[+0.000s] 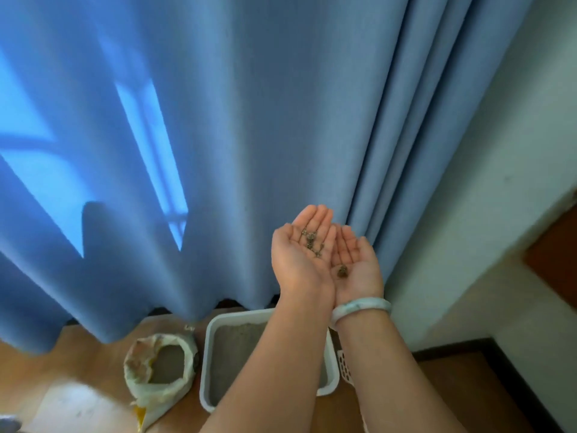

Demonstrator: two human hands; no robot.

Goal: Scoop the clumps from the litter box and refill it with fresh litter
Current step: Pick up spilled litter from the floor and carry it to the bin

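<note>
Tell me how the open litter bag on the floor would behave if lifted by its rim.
The litter bag looks floppy: its rolled rim is crumpled and would probably sag. Loaded with grey litter, it is likely heavy and may spill if tilted.

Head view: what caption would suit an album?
Left hand and right hand, cupped palm-up, show litter bits; litter box and bag on the floor.

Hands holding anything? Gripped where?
Nothing gripped. Left hand and right hand are cupped palm-up, side by side; loose litter bits lie on the left palm, one small clump on the right palm.
</note>
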